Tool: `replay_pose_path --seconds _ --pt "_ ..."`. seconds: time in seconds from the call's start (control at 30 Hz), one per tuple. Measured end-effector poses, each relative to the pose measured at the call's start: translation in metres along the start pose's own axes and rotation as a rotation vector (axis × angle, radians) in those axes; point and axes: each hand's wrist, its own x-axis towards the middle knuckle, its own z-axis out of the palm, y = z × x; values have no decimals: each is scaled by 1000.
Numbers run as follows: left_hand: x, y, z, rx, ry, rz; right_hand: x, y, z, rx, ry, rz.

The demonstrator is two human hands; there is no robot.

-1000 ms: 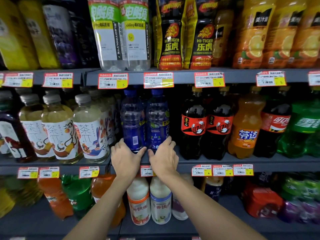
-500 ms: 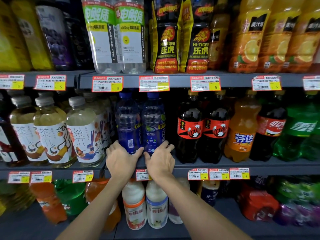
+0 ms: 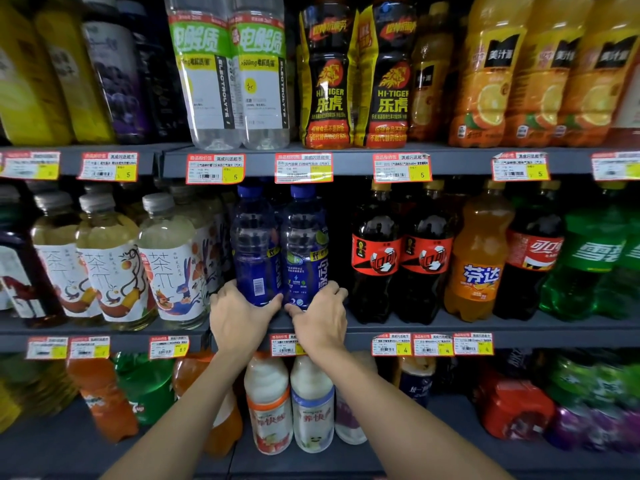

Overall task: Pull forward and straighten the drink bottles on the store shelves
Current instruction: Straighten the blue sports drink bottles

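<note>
- On the middle shelf (image 3: 540,332), near its front lip, the left blue bottle (image 3: 256,251) and right blue bottle (image 3: 304,251) stood upright, touching.
- Left hand (image 3: 239,317) and right hand (image 3: 322,322), looser 1 second earlier, now each clamped 1 base: pull seemingly underway.
- Left one showed its barcode, likely needing a turn.

We are reading HI-TIGER on the black and yellow bottles (image 3: 327,95), ELECTROLYTE and 500mg on the clear bottles (image 3: 263,91), a 5 on the top price tags (image 3: 214,168), and a 4 on a lower tag (image 3: 391,345).
</note>
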Motion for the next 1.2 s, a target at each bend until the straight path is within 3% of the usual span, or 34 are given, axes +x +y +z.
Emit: replay_pose_path --seconds 0.27,0.37,0.53,0.73,0.87,1.0,1.2 --pt "-8 -13 -14 -191 -114 99 -1 18 -14 19 -59 -95" --pt "-10 -14 -14 -161 -120 166 -2 22 -15 88 -102 -130" --pt "-9 -12 -11 -111 -94 129 -4 24 -13 82 -90 -164" --pt "-1 -21 -26 -301 -262 157 -5 27 -12 135 -81 -168" --pt "6 -28 -31 -264 -366 182 -7 27 -15 122 -60 -153" --pt "4 -33 -31 -155 -335 274 -10 27 -17 38 -38 -152" --pt "15 -37 -31 -56 -385 231 5 33 -30 -69 -215 -244"
